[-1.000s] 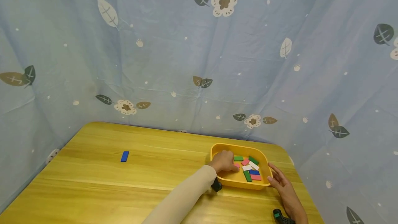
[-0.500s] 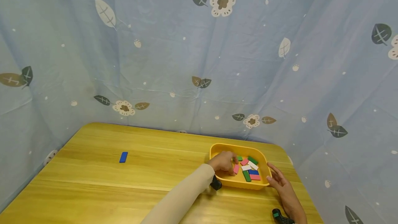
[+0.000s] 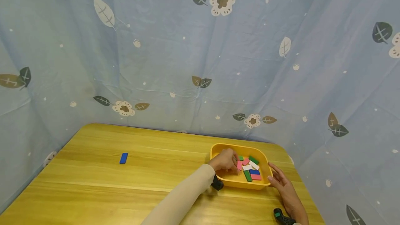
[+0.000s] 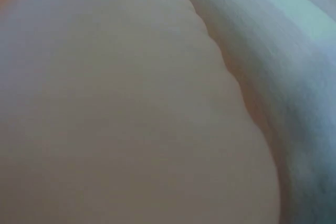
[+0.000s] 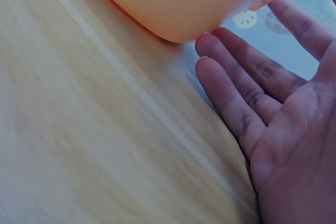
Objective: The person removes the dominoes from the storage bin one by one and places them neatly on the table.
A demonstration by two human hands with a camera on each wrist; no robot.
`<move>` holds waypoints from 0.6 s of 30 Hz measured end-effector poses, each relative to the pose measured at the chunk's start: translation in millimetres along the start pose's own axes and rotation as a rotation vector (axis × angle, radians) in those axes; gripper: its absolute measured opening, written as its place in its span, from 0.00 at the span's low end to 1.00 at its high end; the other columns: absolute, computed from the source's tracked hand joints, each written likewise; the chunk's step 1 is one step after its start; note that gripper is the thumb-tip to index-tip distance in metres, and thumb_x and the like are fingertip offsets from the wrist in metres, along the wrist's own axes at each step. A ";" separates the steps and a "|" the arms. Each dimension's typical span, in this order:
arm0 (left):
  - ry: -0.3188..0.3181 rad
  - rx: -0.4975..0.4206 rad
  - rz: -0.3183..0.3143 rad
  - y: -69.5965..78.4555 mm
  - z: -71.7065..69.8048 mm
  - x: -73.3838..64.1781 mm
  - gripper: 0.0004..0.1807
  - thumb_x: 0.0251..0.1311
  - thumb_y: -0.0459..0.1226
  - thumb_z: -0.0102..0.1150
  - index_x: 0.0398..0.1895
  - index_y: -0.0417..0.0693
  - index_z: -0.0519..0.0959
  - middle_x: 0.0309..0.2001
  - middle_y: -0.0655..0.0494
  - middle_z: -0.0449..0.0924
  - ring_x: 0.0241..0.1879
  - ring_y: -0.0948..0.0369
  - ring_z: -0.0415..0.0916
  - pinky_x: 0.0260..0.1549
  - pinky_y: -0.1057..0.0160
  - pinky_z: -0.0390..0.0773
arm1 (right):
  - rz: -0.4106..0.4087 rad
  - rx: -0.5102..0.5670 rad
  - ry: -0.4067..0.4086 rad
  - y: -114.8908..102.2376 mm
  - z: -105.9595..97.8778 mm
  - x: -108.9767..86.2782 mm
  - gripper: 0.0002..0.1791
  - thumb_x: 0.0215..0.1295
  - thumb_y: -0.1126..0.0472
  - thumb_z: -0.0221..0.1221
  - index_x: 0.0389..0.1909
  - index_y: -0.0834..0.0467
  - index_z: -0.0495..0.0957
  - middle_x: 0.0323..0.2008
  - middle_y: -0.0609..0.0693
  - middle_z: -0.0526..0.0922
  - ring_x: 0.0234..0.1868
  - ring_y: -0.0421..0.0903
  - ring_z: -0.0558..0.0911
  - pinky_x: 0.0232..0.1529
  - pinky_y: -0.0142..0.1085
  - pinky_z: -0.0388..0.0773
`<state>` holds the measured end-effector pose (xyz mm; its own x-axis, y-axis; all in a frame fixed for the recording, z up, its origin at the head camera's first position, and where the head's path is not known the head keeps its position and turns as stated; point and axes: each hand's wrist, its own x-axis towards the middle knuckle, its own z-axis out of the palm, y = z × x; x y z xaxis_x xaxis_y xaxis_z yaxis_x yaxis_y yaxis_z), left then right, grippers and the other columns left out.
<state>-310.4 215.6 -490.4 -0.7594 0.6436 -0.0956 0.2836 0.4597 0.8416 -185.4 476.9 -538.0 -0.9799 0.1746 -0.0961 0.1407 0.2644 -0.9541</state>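
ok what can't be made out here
Head: floor of the yellow rounded plastic box, partly hidden by the left hand.
Head: whether that hand grips the flat pink block beside it; too small.
Left wrist: blocks; a blurred close surface fills the frame.
Right wrist: the box's contents, hidden by its wall.

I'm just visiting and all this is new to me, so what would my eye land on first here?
Probably the yellow tray toward the right end of the table, with small coloured pieces inside; the left hand reaches into it and the right hand is at its right side. Next, the lone blue piece lies apart on the table's left part.
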 end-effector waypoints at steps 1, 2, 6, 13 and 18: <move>0.011 -0.028 0.007 0.6 -0.5 -0.4 0.20 0.42 0.32 0.76 0.41 0.42 0.80 0.26 0.56 0.80 0.20 0.60 0.74 0.18 0.66 0.73 | -0.004 -0.002 -0.001 -0.3 0.4 0.1 0.32 0.70 0.47 0.54 0.72 0.38 0.55 0.68 0.56 0.60 0.53 0.30 0.72 0.47 0.32 0.75; 0.018 -0.049 0.013 1.3 -1.1 -0.8 0.20 0.43 0.32 0.75 0.42 0.42 0.80 0.25 0.57 0.81 0.20 0.59 0.76 0.18 0.65 0.74 | -0.008 -0.005 -0.007 -0.7 0.5 0.1 0.32 0.70 0.47 0.53 0.73 0.38 0.54 0.68 0.56 0.60 0.53 0.30 0.72 0.47 0.32 0.75; 0.054 -0.080 0.056 3.5 -1.1 -1.9 0.22 0.44 0.34 0.75 0.44 0.43 0.80 0.24 0.59 0.82 0.21 0.56 0.81 0.21 0.62 0.78 | -0.028 -0.010 -0.019 -2.7 -0.6 -1.2 0.32 0.72 0.49 0.52 0.73 0.40 0.53 0.68 0.56 0.60 0.53 0.32 0.73 0.47 0.35 0.76; 0.090 -0.175 0.105 6.5 -3.9 -4.5 0.23 0.45 0.34 0.74 0.47 0.43 0.79 0.26 0.61 0.83 0.24 0.52 0.82 0.24 0.59 0.80 | -0.048 -0.016 -0.024 -3.7 -3.7 1.5 0.31 0.72 0.48 0.51 0.73 0.39 0.54 0.66 0.57 0.61 0.52 0.35 0.75 0.47 0.36 0.76; 0.095 -0.091 0.094 8.9 -10.2 -11.4 0.23 0.44 0.39 0.75 0.46 0.48 0.81 0.27 0.65 0.82 0.26 0.60 0.81 0.28 0.65 0.79 | -0.024 -0.021 -0.026 0.7 -2.9 -0.7 0.31 0.71 0.47 0.51 0.73 0.39 0.54 0.68 0.59 0.60 0.51 0.31 0.74 0.47 0.34 0.76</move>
<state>-305.2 206.0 -476.4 -0.7854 0.6181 0.0328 0.3047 0.3399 0.8898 -184.2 479.7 -537.8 -0.9864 0.1437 -0.0804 0.1194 0.2882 -0.9501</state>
